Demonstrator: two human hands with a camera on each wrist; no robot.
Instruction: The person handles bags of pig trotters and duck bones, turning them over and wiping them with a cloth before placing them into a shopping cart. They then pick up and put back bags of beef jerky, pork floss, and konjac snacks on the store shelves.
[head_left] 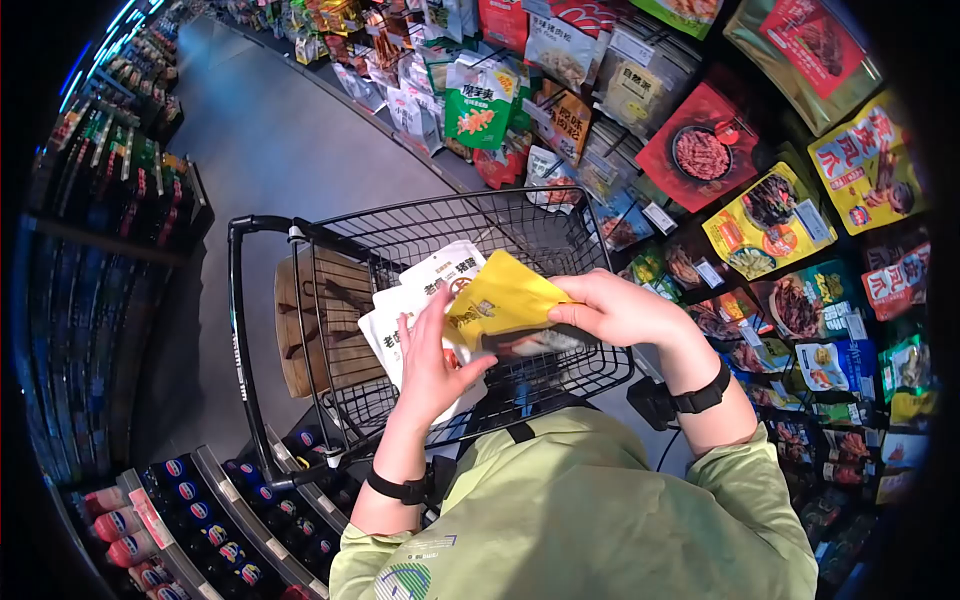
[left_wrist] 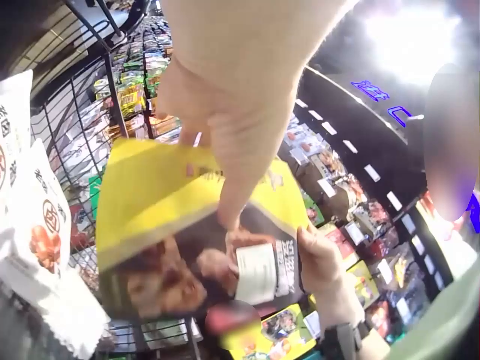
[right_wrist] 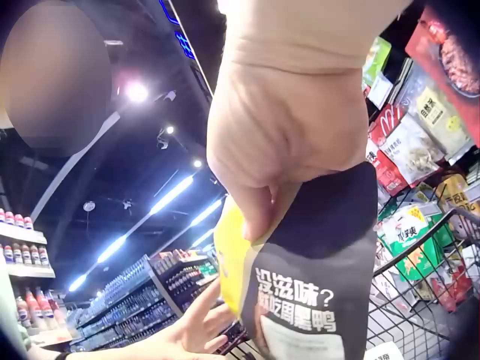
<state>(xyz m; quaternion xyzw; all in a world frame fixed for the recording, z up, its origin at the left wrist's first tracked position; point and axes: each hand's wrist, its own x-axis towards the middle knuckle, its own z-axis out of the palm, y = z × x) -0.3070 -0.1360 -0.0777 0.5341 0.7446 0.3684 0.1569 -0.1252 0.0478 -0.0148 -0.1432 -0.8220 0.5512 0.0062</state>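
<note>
A yellow and black food packet (head_left: 515,295) is held above a black wire shopping cart (head_left: 460,205). The right hand (head_left: 610,310) pinches its right end, thumb on the near face; in the right wrist view the thumb of the right hand (right_wrist: 289,142) lies on the packet (right_wrist: 315,255). The left hand (head_left: 435,365) is at the packet's left end, fingers extended and spread. In the left wrist view the left hand (left_wrist: 232,127) has its thumb against the packet (left_wrist: 202,225). White packets (head_left: 395,310) stand in the cart behind the left hand.
Hanging snack packets (head_left: 770,220) fill the shelves on the right and ahead. Bottles (head_left: 210,520) stand on shelves at the lower left, with dark shelving (head_left: 90,330) further left. A grey floor aisle (head_left: 270,130) runs ahead. A wooden-slatted piece (head_left: 310,325) is by the cart's handle end.
</note>
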